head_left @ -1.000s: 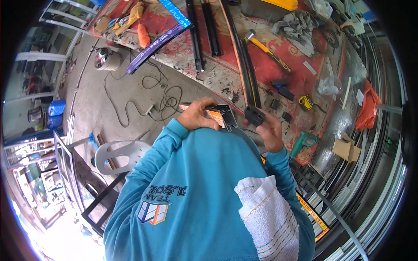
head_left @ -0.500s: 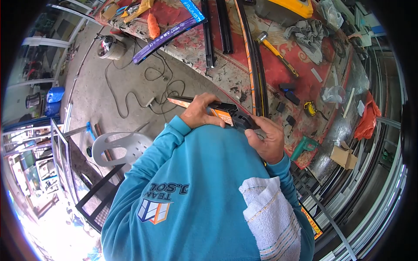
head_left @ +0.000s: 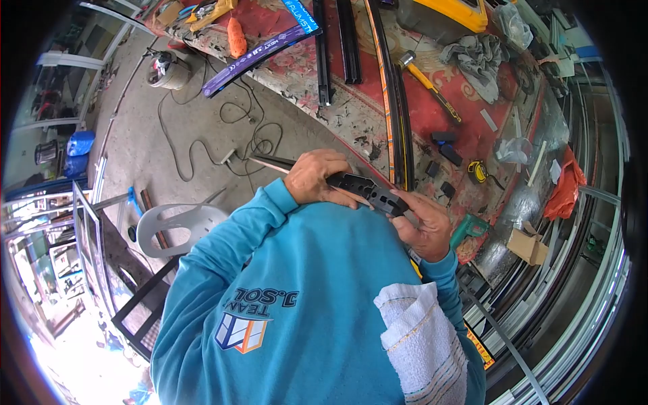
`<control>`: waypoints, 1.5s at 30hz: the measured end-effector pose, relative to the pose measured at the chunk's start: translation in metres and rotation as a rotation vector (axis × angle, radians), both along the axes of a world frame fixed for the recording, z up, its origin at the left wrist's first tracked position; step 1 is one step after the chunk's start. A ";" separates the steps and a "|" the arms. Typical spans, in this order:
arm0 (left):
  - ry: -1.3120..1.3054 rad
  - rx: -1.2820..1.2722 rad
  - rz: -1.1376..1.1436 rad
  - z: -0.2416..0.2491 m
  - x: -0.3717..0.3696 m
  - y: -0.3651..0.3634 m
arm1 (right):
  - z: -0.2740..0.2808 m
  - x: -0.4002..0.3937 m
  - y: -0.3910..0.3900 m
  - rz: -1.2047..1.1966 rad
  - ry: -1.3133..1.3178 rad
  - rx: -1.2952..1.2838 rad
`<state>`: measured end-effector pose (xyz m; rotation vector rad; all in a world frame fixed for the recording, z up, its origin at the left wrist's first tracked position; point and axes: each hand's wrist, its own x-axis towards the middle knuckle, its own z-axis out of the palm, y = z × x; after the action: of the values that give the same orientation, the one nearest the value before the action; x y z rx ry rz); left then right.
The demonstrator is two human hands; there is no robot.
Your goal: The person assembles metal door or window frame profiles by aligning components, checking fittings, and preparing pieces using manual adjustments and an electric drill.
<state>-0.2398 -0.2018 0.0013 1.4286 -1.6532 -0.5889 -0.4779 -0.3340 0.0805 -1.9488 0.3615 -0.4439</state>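
Note:
My left hand (head_left: 317, 177) is wrapped round a black profile (head_left: 347, 181), whose far end sticks out to the left over the floor. At the profile's right end sits a black slotted end piece (head_left: 387, 201), tilted down to the right. My right hand (head_left: 426, 226) grips that end piece between thumb and fingers. Both hands are close to the front of the blue sweatshirt. Whether the end piece is fully seated on the profile cannot be seen.
Beyond is a table with a red patterned cover (head_left: 371, 138), bearing long black profiles (head_left: 399, 121), a hammer (head_left: 432, 84), a tape measure (head_left: 477, 171), black blocks (head_left: 447, 190) and a green drill (head_left: 469, 229). A white chair (head_left: 177, 231) and cables (head_left: 196, 152) are at left.
The profile has rolled in my hands, so its orange-labelled side no longer shows and its slotted upper side does. My right hand and the end piece have moved slightly right and down.

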 end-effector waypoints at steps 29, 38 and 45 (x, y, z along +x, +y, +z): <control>0.703 0.484 -0.027 -0.010 0.057 0.020 | 0.048 0.106 -0.011 0.016 0.056 0.241; 0.640 0.325 0.242 -0.016 0.065 0.037 | 0.079 0.099 -0.006 -0.043 -0.160 -0.020; 0.462 0.318 0.078 -0.008 0.062 0.048 | 0.052 0.099 -0.029 0.495 -0.260 -0.172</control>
<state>-0.1778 -0.1537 -0.0065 1.4335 -1.1696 -1.0832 -0.3786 -0.3628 0.1328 -2.0278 -0.3319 -0.4024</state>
